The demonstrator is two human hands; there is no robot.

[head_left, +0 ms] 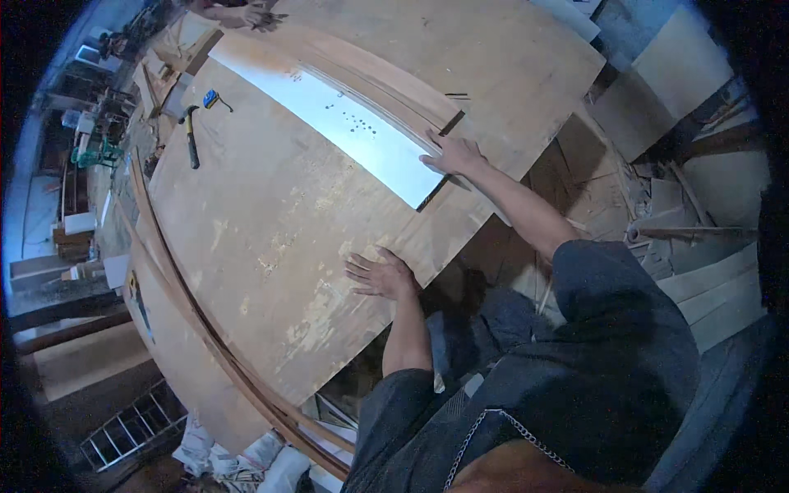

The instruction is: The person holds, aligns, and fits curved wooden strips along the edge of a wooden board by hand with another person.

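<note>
My left hand lies flat on the large plywood sheet, fingers spread, holding nothing. My right hand is at the near end of a long white panel. Its thumb rests on the white face and its forefinger reaches across a narrow pale strip along the panel's far edge, gripping it; the other fingers are partly hidden. Dark spots mark the panel's white face. Beside the strip runs a long curved brown board. At its far end is another person's hand.
A hammer and a blue tape measure lie on the plywood's left. Long curved wooden strips run along its left edge. A ladder lies lower left. Boards lean at the right, near offcuts on the floor.
</note>
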